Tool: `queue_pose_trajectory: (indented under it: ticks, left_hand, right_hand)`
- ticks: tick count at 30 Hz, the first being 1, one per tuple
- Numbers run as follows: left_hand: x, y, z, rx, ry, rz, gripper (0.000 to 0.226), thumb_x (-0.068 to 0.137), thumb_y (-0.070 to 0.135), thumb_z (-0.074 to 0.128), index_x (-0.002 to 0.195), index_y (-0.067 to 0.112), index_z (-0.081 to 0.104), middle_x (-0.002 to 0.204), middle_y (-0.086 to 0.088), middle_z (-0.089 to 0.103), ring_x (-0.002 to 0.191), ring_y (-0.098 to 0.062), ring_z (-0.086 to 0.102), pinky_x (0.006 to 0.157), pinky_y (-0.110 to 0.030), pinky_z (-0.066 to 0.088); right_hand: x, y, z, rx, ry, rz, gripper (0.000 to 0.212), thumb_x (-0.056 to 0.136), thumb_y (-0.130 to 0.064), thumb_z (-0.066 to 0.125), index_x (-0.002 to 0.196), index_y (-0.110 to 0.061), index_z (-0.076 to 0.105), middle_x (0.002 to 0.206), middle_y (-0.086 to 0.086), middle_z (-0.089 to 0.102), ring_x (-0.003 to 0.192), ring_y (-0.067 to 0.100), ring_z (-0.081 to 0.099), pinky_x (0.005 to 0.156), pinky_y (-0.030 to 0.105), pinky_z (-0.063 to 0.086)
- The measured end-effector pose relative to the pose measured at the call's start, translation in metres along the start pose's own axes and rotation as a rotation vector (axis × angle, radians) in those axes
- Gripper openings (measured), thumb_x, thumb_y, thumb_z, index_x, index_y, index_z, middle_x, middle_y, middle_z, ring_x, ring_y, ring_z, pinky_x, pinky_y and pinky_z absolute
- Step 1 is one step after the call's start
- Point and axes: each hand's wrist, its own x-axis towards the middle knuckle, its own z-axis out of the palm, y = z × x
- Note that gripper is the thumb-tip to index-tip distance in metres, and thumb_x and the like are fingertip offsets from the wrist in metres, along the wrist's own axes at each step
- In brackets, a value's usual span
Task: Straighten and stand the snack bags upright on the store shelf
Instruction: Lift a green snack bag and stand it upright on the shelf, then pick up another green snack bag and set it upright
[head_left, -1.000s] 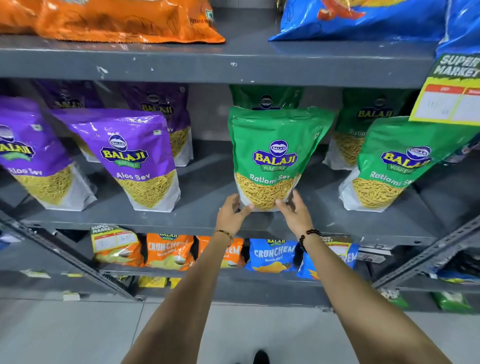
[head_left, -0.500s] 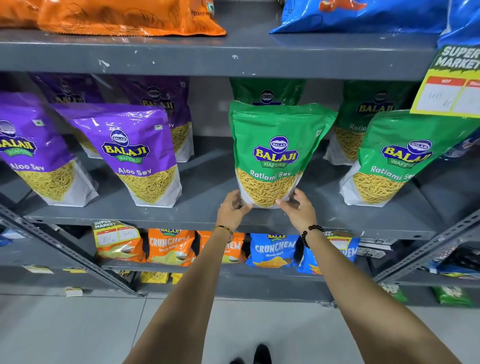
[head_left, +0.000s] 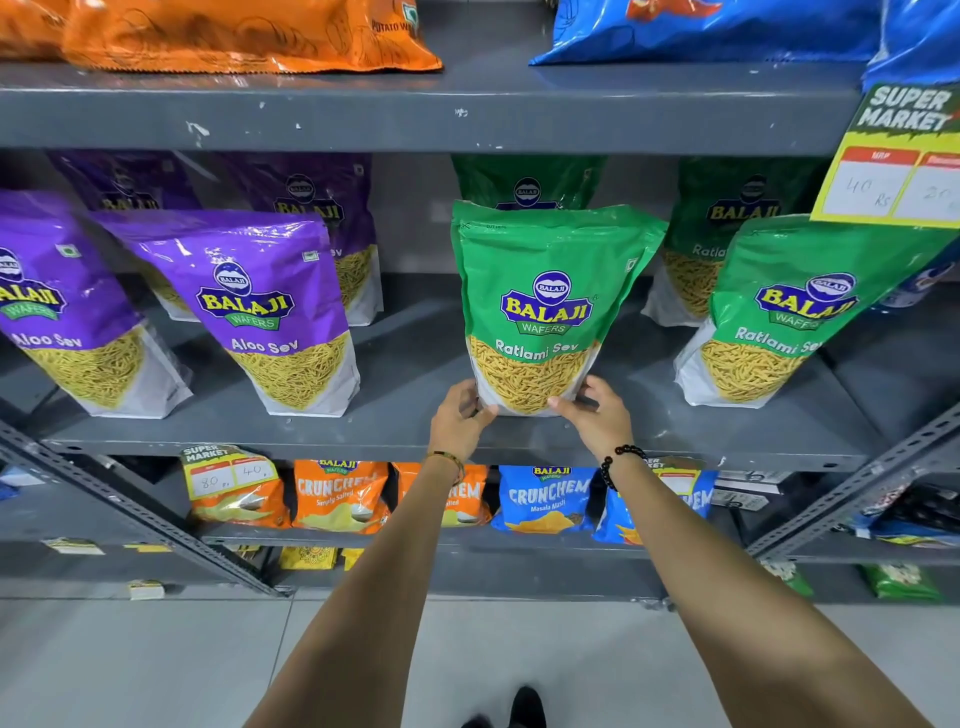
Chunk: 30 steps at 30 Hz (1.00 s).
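While my left hand and right hand pinch its bottom corners, fingers closed on them, the green Ratlami Sev bag stands upright on the grey shelf.

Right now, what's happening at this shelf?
A person is tidying snack bags on a grey store shelf. Both hands grip the bottom corners of a green Ratlami Sev bag: the left hand at its lower left, the right hand at its lower right. That bag stands upright near the shelf's front edge. The green bag to its right and the purple Aloo Sev bags on the left stand untouched and look tilted, though the wide lens may add to that.
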Motion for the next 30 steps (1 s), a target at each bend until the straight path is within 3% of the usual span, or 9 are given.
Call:
queue_pose_trajectory:
  ticks: [6, 8, 12, 16, 20, 24, 30]
  left_hand:
    - [0.0, 0.001, -0.002, 0.014, -0.019, 0.0, 0.046, 0.087, 0.015, 0.061, 0.13, 0.012, 0.045, 0.138, -0.011, 0.052, 0.127, -0.027, 0.048, 0.106, -0.043, 0.04]
    - [-0.001, 0.0, -0.005, 0.018, -0.026, -0.014, 0.047, 0.087, 0.012, 0.061, 0.132, 0.009, 0.044, 0.139, -0.012, 0.052, 0.128, -0.026, 0.048, 0.107, -0.041, 0.04]
    - [-0.011, -0.007, 0.002, 0.131, 0.05, 0.026, 0.049, 0.088, 0.002, 0.056, 0.135, 0.003, 0.042, 0.139, -0.015, 0.05, 0.129, -0.027, 0.047, 0.109, -0.037, 0.038]
    - [-0.035, -0.015, 0.025, 0.321, 0.183, 0.122, 0.033, 0.09, 0.009, 0.052, 0.123, 0.006, 0.053, 0.124, -0.018, 0.06, 0.113, -0.032, 0.055, 0.098, -0.041, 0.045]
    - [-0.052, -0.014, 0.059, 0.416, 0.069, 0.205, 0.033, 0.091, 0.012, 0.049, 0.123, 0.005, 0.053, 0.118, -0.02, 0.063, 0.11, -0.036, 0.056, 0.103, -0.049, 0.043]
    - [-0.054, -0.004, 0.101, 0.455, -0.061, 0.222, 0.039, 0.093, 0.016, 0.048, 0.129, 0.002, 0.048, 0.124, -0.023, 0.061, 0.117, -0.037, 0.053, 0.106, -0.048, 0.039]
    - [-0.044, 0.018, 0.172, 0.473, -0.096, 0.186, 0.046, 0.097, 0.023, 0.042, 0.137, 0.001, 0.037, 0.126, -0.027, 0.056, 0.12, -0.042, 0.049, 0.103, -0.05, 0.038]
  right_hand:
    - [-0.001, -0.001, 0.0, 0.002, -0.003, -0.005, 0.041, 0.076, -0.024, 0.073, 0.113, -0.018, 0.058, 0.1, -0.007, 0.062, 0.079, -0.006, 0.056, 0.052, 0.005, 0.044]
    - [-0.002, 0.0, -0.001, 0.022, -0.014, -0.002, 0.044, 0.077, -0.019, 0.072, 0.118, -0.016, 0.057, 0.111, 0.0, 0.065, 0.085, 0.004, 0.06, 0.06, 0.007, 0.048]
    - [-0.01, 0.008, -0.005, 0.046, 0.025, 0.054, 0.067, 0.077, -0.012, 0.072, 0.137, -0.01, 0.042, 0.137, 0.011, 0.052, 0.114, 0.023, 0.057, 0.095, 0.035, 0.048]
    - [-0.023, 0.019, -0.02, 0.062, 0.14, 0.061, 0.064, 0.076, -0.012, 0.073, 0.134, -0.01, 0.045, 0.135, 0.011, 0.053, 0.113, 0.022, 0.057, 0.1, 0.04, 0.048]
    - [-0.029, 0.026, -0.049, 0.043, 0.239, 0.082, 0.059, 0.078, -0.014, 0.071, 0.132, -0.009, 0.048, 0.133, 0.01, 0.055, 0.113, 0.02, 0.055, 0.099, 0.038, 0.046]
    - [-0.029, 0.034, -0.089, 0.04, 0.384, 0.125, 0.057, 0.08, -0.019, 0.069, 0.132, -0.008, 0.047, 0.124, 0.018, 0.059, 0.111, 0.028, 0.056, 0.099, 0.039, 0.043]
    - [-0.008, 0.057, -0.161, 0.076, 0.431, 0.179, 0.062, 0.087, -0.02, 0.062, 0.141, -0.009, 0.035, 0.145, 0.014, 0.042, 0.133, 0.029, 0.04, 0.11, 0.047, 0.035]
